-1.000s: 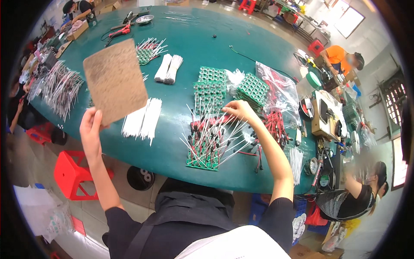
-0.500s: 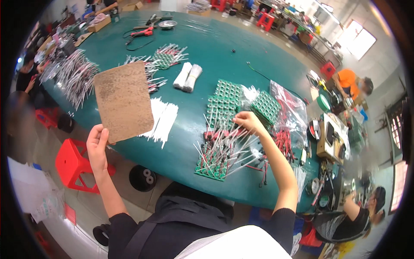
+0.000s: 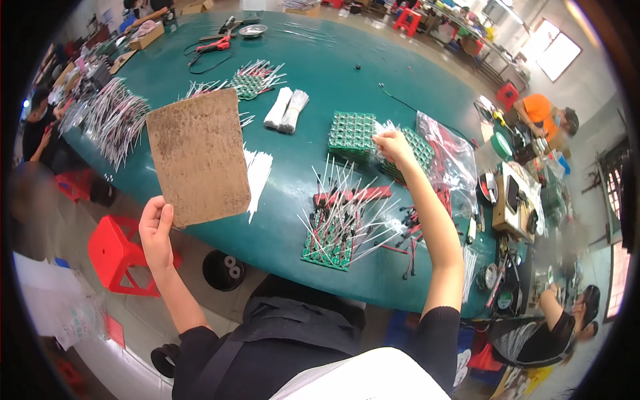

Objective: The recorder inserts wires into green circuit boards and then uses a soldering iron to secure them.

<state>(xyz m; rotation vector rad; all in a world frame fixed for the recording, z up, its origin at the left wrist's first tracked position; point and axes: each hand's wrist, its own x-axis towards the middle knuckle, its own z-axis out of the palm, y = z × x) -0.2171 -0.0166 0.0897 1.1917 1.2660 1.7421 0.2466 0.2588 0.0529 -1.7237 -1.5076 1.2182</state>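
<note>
- A big oval table [image 3: 320, 73] with a dark green top filled a busy workshop, with more cluttered benches along the right side.
- The left hand [image 3: 157, 230] was closed on the lower corner of one brown cardboard sheet [image 3: 198, 157], thumb over its edge, holding it up above the table's near left rim.
- The right hand [image 3: 393, 145] reached forward with fingers curled, resting on a stack of green circuit boards [image 3: 351, 133]; whether it actually gripped anything could not be told.
- A second green stack [image 3: 417, 150] lay just beside that hand on the right, partly under one clear plastic bag [image 3: 448, 153].
- One green board stuck full of white leads [image 3: 333, 227] lay near the table's front edge, with a red strip [image 3: 353, 195] across its far end.
- Two white bundles [image 3: 287, 110] lay side by side toward the middle of the table.
- One fan of loose white leads [image 3: 257, 173] lay just right of the cardboard.
- A pile of red and black wires [image 3: 417, 230] lay beside the right forearm.
- Two red stools [image 3: 120, 253] stood on the floor at left, one nearer and one farther back.
- Three other people were seated at the edges: one at left, one in orange at far right, one at lower right.
</note>
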